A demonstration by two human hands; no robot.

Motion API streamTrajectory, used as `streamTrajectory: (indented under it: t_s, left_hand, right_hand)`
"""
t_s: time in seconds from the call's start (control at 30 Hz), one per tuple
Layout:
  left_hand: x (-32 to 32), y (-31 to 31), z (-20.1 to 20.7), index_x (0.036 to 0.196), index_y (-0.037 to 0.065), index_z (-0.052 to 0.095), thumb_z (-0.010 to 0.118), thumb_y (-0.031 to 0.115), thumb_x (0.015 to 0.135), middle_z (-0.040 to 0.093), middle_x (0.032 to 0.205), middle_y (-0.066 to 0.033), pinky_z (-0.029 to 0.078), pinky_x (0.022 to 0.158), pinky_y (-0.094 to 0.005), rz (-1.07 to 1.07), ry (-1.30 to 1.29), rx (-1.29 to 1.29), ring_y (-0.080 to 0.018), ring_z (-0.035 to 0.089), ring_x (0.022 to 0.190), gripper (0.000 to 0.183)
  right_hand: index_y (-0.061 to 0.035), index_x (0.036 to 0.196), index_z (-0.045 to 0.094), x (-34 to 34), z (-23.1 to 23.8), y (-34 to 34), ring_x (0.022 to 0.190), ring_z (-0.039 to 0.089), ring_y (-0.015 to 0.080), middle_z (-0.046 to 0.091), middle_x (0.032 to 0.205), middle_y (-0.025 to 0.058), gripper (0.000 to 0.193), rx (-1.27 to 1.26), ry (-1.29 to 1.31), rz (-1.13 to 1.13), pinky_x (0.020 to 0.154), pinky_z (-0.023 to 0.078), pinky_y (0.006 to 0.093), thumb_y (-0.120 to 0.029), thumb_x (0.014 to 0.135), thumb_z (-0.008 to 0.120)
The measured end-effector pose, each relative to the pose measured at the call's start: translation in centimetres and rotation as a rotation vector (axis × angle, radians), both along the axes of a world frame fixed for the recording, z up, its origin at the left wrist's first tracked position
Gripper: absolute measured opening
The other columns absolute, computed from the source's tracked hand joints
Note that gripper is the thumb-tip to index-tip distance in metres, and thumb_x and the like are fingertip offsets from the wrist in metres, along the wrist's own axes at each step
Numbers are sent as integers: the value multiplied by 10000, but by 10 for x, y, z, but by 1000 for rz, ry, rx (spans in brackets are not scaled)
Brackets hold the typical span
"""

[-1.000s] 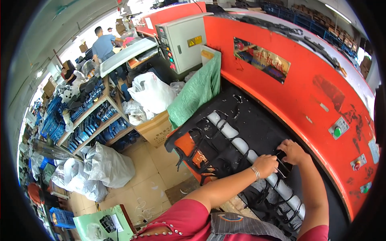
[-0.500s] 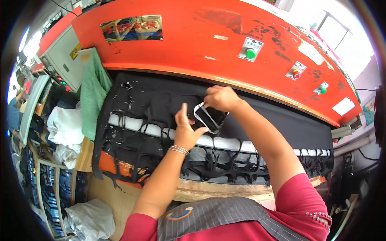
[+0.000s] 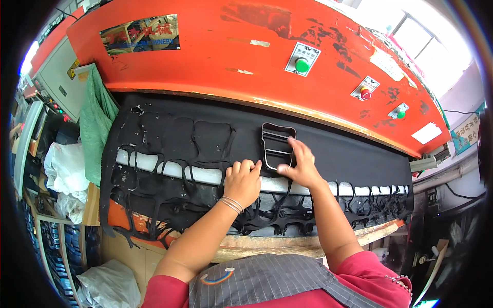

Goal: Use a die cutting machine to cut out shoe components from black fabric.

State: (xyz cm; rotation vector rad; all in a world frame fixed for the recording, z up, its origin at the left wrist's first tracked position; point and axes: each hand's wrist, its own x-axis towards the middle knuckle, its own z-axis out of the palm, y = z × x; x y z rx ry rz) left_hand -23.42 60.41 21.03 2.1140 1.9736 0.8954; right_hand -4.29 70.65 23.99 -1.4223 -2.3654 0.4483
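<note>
A black sheet of material (image 3: pixel 354 156), full of cut-out holes on its left and lower parts, lies across the bed of an orange press machine (image 3: pixel 231 56). A metal cutting die (image 3: pixel 277 146), a rounded rectangular frame, rests on an uncut patch of the sheet. My right hand (image 3: pixel 300 164) lies on the die's lower right corner, fingers spread over its rim. My left hand (image 3: pixel 242 179), with thin bangles at the wrist, presses fingers-curled on the sheet just left of the die, over a white board (image 3: pixel 200 174) showing through the holes.
Green (image 3: pixel 302 65) and red (image 3: pixel 365 94) buttons sit on the press front. A green cloth (image 3: pixel 95 123) hangs at the left end, with white plastic bags (image 3: pixel 64 172) and shelving below it. A wooden table edge (image 3: pixel 267 251) runs in front of my body.
The view swung from the left aisle to the press front. My right hand, which held the die up above the sheet, has set it flat on the sheet; my left hand stays beside it.
</note>
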Motion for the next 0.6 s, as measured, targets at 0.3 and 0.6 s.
streamTrajectory:
  t_s: [0.3, 0.6]
  left_hand:
    - [-9, 9, 5, 1198, 124, 636, 630, 230, 787, 503, 1013, -37, 380, 807, -386, -28, 20, -27, -245, 462, 947, 425]
    - [-16, 22, 45, 1235, 101, 605, 664, 225, 794, 517, 1053, -71, 387, 869, -399, -54, 30, -151, -278, 472, 983, 461]
  right_hand:
    - [-88, 1191, 576, 1, -16, 6, 1382, 302, 371, 435, 1368, 297, 848, 88, 27, 165, 1113, 184, 531, -556, 526, 817]
    - [-77, 1314, 506, 10, 34, 4, 1303, 409, 384, 488, 1330, 260, 883, -30, 198, 151, 1077, 295, 494, -501, 601, 810]
